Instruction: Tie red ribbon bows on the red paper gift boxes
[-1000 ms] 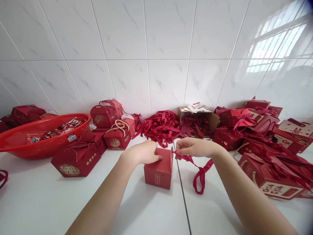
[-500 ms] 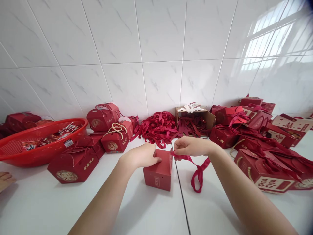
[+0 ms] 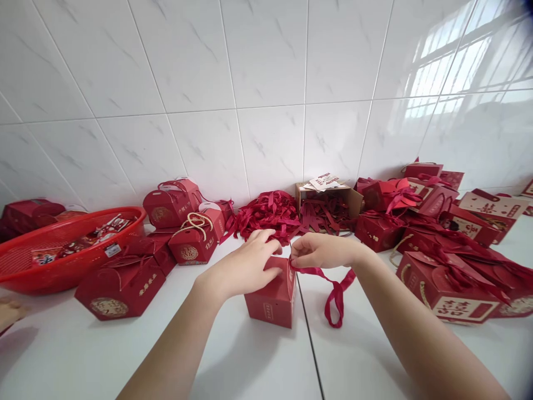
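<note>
Head view: the red box (image 3: 271,312) stands upright on the white table (image 3: 353,372), just left of the dark seam (image 3: 313,350). Left hand (image 3: 245,265): fingers extended and spread over the box top, gripping nothing visible; firm contact cannot be confirmed. Right hand (image 3: 318,250): fingertips pinch the red ribbon (image 3: 335,300) at the box's upper right edge. Possible faults: with the box weakly braced, a pull on the ribbon could slide or tip it. A slack pinch could release the smooth fabric. Sharp tension could crease the raised side flap (image 3: 290,282). The trailing loop, already folded, could twist or snag.
</note>
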